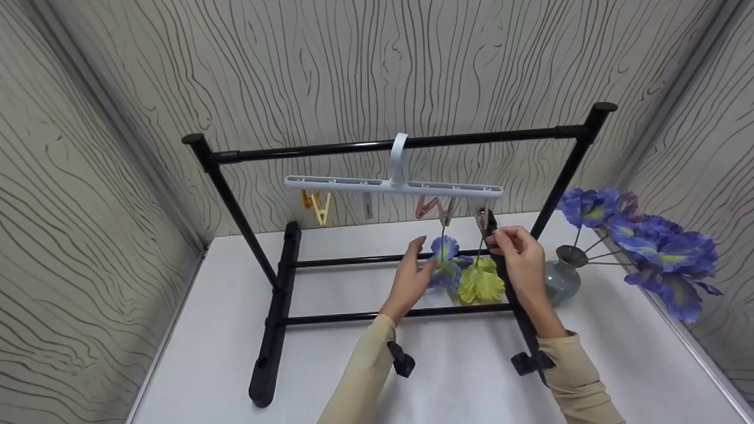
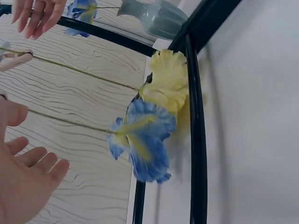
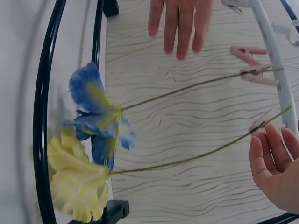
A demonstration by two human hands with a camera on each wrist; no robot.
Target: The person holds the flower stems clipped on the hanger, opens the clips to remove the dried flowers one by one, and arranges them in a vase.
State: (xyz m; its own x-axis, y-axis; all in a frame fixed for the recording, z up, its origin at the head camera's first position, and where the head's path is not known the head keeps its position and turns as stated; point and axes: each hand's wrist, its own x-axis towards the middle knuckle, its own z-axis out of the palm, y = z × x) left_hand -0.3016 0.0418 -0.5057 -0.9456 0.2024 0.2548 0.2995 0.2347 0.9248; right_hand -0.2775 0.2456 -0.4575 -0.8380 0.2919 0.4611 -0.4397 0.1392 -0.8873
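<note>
A blue artificial iris (image 1: 445,262) and a yellow one (image 1: 482,281) hang head down by their stems from pink clothespins under a pale blue clip hanger (image 1: 394,186). My left hand (image 1: 410,278) is beside the blue bloom, fingers spread, and grips nothing; the left wrist view shows its palm (image 2: 23,182) below that stem. Up by the yellow flower's clothespin (image 3: 262,122) is my right hand (image 1: 521,259), fingers loosely bent. Its fingertips lie right at the clip in the right wrist view, while the left wrist view shows a gap between them.
The hanger hooks over the top bar of a black rack (image 1: 353,147) on a white table (image 1: 206,353). A yellow clothespin (image 1: 322,209) and a grey one (image 1: 368,206) hang at its left. Right of the rack, a grey-blue vase (image 1: 562,280) holds several blue irises (image 1: 665,247).
</note>
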